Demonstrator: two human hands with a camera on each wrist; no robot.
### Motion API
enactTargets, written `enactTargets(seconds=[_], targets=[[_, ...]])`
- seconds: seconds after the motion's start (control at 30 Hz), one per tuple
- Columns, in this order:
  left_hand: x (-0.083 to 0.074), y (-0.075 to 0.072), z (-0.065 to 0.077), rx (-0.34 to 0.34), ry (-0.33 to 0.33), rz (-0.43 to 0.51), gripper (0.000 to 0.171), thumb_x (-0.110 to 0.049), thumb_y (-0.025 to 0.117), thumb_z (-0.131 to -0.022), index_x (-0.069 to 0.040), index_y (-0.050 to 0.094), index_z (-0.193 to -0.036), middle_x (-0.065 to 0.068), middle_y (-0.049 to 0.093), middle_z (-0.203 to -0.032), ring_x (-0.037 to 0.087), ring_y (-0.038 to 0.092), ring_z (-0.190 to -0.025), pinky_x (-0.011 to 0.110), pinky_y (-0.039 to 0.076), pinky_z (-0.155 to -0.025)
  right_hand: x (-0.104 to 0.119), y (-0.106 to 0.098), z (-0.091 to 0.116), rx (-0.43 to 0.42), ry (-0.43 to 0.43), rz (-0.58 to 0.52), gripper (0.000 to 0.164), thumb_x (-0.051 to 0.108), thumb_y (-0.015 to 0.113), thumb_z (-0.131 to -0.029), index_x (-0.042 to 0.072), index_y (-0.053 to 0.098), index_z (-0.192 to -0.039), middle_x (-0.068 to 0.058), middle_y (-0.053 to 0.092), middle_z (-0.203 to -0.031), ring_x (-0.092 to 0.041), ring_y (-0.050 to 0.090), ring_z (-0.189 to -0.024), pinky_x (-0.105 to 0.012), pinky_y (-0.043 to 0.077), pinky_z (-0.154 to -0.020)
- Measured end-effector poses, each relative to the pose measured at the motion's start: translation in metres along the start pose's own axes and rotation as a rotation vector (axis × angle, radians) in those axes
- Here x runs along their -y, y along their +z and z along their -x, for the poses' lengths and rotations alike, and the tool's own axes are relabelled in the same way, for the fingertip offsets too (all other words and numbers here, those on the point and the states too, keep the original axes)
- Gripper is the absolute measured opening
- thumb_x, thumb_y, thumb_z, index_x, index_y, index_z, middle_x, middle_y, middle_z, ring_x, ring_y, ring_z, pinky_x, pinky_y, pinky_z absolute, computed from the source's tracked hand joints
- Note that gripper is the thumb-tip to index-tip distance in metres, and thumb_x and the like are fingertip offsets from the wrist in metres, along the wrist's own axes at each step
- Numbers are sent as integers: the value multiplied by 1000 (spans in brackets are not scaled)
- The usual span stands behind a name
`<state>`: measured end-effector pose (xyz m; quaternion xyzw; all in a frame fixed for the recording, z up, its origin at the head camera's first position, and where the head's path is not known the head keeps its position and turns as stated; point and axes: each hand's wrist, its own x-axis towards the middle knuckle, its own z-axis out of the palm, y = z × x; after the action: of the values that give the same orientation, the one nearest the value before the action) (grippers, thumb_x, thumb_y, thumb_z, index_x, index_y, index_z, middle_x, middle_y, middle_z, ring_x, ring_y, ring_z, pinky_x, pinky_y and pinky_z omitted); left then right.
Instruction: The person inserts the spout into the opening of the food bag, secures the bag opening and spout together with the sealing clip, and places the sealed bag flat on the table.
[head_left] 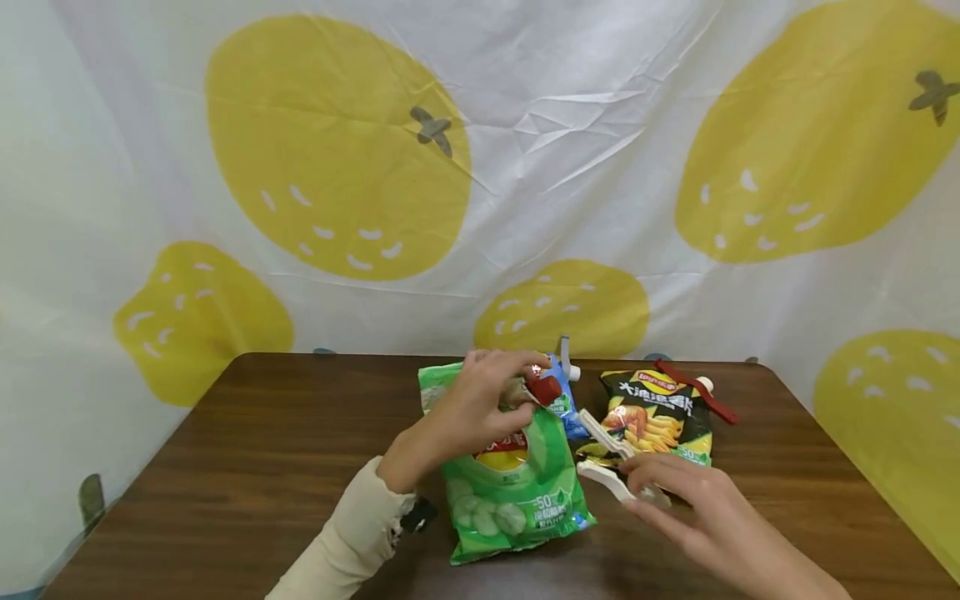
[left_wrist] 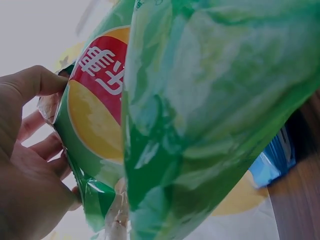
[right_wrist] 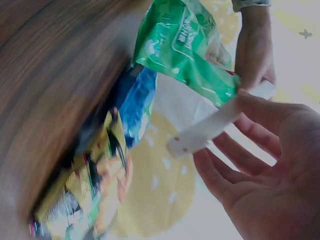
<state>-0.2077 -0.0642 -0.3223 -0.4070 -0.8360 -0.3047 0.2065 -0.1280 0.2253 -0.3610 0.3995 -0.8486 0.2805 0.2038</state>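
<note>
My left hand (head_left: 474, 398) grips the upper part of a green potato chip bag (head_left: 498, 508), which leans up off the table. In the left wrist view, the thumb and fingers of that hand (left_wrist: 35, 135) pinch the bag's crumpled edge. A small red piece (head_left: 545, 389) shows by its fingertips; I cannot tell what it is. To the right of the bag, my right hand (head_left: 697, 508) holds a white bag clip (head_left: 604, 435) between thumb and fingers. The clip's two arms stand spread apart, pointing towards the green bag without visibly touching it.
Behind the green bag stands a blue chip bag (head_left: 572, 423) with a grey clip (head_left: 565, 353) at its top. A black chip bag (head_left: 645, 408) with a red clip (head_left: 697, 392) lies further right on the brown wooden table (head_left: 262, 467). A lemon-print cloth (head_left: 510, 217) hangs behind.
</note>
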Motion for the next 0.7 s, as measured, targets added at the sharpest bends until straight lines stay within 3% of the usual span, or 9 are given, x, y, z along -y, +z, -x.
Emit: enactTargets(seconds=[0.17, 0.4, 0.57, 0.63, 0.7], targets=[[-4, -1, 0, -1, 19, 76, 49, -6, 67, -84, -14, 58, -131, -8, 68, -104, 8, 52, -88, 45, 31, -102, -5, 15, -21, -42, 49, -47, 21, 16, 77, -88, 34, 68, -93, 12, 68, -117, -13, 65, -108, -17, 46, -90], [-7, -3, -3, -27, 31, 84, 50, -4, 68, -83, -14, 57, -130, -5, 70, -106, 7, 49, -77, 44, 32, -101, -14, 19, -33, -87, 58, -28, 15, 17, 75, -90, 31, 68, -90, 7, 71, -113, -17, 68, -103, -23, 50, -86], [-10, 2, -4, 23, 24, 30, 50, -7, 69, -83, -13, 56, -131, -8, 64, -90, 10, 47, -79, 46, 32, -104, -13, 15, -38, -54, 79, -56, 18, 18, 74, -91, 33, 64, -88, 9, 69, -116, -17, 66, -110, -29, 50, -86], [-12, 6, -3, 57, 24, 16, 52, -8, 70, -83, -13, 55, -133, -8, 64, -90, 8, 52, -84, 47, 31, -104, -10, 14, -43, -21, 104, -77, 14, 22, 72, -93, 33, 64, -88, 12, 67, -120, -14, 63, -114, -32, 50, -86], [-15, 9, -2, 89, 30, 17, 53, -9, 71, -83, -13, 55, -133, -7, 68, -98, 7, 56, -89, 48, 31, -104, -7, 14, -49, 14, 126, -90, 10, 27, 69, -95, 32, 63, -89, 17, 66, -113, -10, 63, -107, -34, 50, -83]])
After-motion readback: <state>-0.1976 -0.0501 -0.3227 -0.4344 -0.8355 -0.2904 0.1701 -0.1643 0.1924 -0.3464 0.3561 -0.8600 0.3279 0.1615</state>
